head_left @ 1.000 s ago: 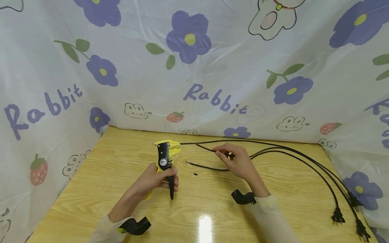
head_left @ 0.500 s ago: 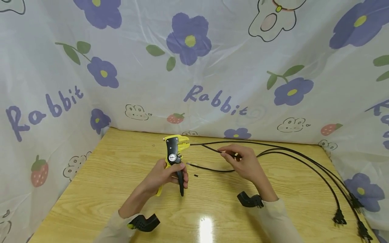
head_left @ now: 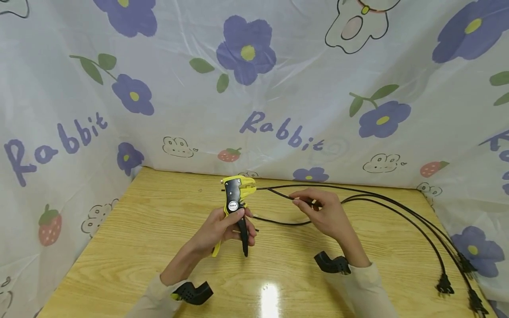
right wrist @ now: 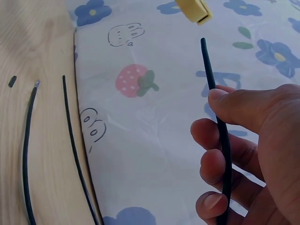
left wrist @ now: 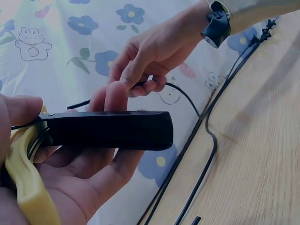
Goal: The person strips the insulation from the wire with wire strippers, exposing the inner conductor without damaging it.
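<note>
My left hand grips yellow-and-black wire strippers upright, fingers wrapped round the black handle. The strippers' yellow nose faces right. My right hand pinches a black power cord between thumb and fingers, a short length sticking out past them. In the right wrist view, a small gap separates the cord's tip from the nose. A second cord lies on the table with a bared, silvery end, seen in the right wrist view. A third cord runs along the back, overlapped by the strippers.
A short cut-off black piece lies on the wooden table, partly hidden by my left fingers in the head view. Cord plugs lie at the table's right side. A flower-printed cloth rises behind the table.
My left hand has carried the strippers right and slightly back. My right hand has shifted a little right with its cord. The cord's tip stays near the strippers' nose.
</note>
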Demonstrator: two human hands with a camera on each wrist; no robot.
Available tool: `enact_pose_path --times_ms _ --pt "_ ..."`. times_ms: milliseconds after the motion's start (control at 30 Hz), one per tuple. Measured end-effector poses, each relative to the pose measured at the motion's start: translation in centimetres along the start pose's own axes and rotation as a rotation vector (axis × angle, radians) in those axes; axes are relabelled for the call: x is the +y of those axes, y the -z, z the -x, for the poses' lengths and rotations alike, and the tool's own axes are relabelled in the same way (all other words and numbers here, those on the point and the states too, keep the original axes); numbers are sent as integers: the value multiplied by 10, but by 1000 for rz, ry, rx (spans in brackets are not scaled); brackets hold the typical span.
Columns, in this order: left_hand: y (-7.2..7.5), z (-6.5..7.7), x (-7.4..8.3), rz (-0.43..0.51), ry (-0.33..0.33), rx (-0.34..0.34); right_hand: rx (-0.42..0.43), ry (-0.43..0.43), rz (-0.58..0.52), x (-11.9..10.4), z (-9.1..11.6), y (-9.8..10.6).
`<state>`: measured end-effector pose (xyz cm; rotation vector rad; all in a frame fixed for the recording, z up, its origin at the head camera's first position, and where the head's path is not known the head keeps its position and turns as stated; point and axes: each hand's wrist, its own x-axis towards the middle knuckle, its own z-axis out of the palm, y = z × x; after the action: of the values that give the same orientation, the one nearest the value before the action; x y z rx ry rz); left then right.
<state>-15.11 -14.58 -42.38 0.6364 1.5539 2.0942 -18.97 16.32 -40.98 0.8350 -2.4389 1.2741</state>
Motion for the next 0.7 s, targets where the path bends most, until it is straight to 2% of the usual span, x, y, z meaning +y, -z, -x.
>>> enact_pose_path --times_ms 133,333,467,700 --pt "-1 0 1 8 39 -18 7 23 0 0 0 3" --pt "-5 -1 1 9 106 -99 10 43 -8 -5 0 10" --pt "-7 -3 -1 10 122 -130 2 48 8 -7 0 14" --pt "-11 -5 -4 23 97 -165 -20 50 -20 -10 2 18"
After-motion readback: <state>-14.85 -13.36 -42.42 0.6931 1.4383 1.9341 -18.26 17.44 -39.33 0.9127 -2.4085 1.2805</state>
